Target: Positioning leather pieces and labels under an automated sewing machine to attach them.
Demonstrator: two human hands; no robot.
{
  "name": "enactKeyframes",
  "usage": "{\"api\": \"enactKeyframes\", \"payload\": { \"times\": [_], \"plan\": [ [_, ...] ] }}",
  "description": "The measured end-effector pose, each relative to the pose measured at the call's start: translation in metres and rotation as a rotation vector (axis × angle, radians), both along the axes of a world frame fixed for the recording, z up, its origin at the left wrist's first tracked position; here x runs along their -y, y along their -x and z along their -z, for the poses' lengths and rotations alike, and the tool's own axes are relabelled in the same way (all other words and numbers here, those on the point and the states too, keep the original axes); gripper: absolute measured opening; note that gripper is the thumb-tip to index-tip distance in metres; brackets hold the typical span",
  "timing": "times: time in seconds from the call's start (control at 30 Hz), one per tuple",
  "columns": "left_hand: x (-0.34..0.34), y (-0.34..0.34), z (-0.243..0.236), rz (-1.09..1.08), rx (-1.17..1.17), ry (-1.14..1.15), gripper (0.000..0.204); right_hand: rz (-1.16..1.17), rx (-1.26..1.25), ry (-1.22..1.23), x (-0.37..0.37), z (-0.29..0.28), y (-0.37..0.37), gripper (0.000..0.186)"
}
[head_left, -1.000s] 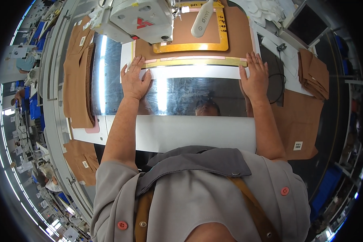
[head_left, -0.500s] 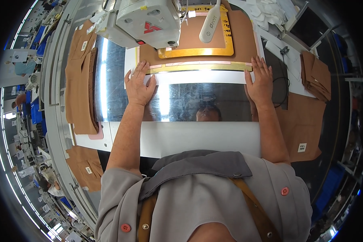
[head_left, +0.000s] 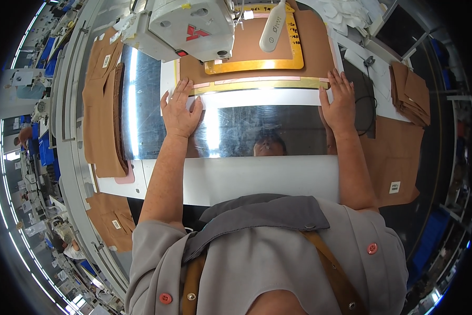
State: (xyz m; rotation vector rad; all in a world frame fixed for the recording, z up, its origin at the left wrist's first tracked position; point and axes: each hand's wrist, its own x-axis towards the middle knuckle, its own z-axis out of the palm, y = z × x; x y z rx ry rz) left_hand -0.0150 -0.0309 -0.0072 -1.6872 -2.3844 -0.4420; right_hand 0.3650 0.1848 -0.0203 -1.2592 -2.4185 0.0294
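Note:
My left hand point(head_left: 180, 113) lies flat with fingers stretched, its tips on the left end of a yellow strip point(head_left: 257, 83) with pink tape along it. At the strip's right end, my right hand point(head_left: 340, 106) rests the same way, thumb apart. The strip runs along the near edge of a brown fabric panel point(head_left: 317, 55) on a white sheet point(head_left: 246, 98). Above the panel, a yellow clamp frame point(head_left: 257, 66) sits under a large white sewing machine head point(head_left: 194, 31), which hides part of the panel. Neither hand holds anything.
A shiny metal plate point(head_left: 236, 128) spans the table in front of me. Brown fabric pieces point(head_left: 102, 110) are stacked at left, and a folded brown stack point(head_left: 410, 94) lies at right. A white oblong handle point(head_left: 273, 31) hangs near the machine; a monitor point(head_left: 404, 31) stands far right.

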Motion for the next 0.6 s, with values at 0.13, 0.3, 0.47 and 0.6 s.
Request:
{"api": "enactKeyframes", "payload": {
  "times": [0.13,0.3,0.47,0.6],
  "plan": [
    [-0.0007,-0.0007,-0.0005,-0.004,0.018,-0.019,0.05,0.002,-0.019,-0.046,-0.0007,0.0015,-0.0002,0.052],
    [-0.0014,-0.0005,0.0005,-0.008,0.015,-0.02,0.049,-0.015,0.003,-0.04,-0.0007,0.0009,-0.0008,0.052],
    [-0.0009,0.0009,0.0027,0.0,0.009,-0.048,0.047,0.004,0.007,-0.019,-0.0003,0.0001,0.0014,0.053],
    [-0.0004,0.0021,0.0019,0.024,0.008,-0.049,0.046,-0.023,-0.094,-0.064,0.0011,0.0015,0.0012,0.051]
  ]
}}
